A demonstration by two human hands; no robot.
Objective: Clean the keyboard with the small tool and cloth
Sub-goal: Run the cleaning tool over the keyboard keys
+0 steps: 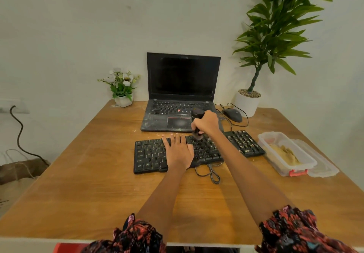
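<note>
Wooden table (82,174), white wall (78,26), potted plant (275,26).

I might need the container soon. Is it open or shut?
Open. The clear container has no lid on; its lid lies flat on the table beside it, and something tan shows inside.

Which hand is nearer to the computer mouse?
Right. The right hand grips the small tool over the keyboard, just left of the mouse. The left hand rests flat on keys farther left.
</note>
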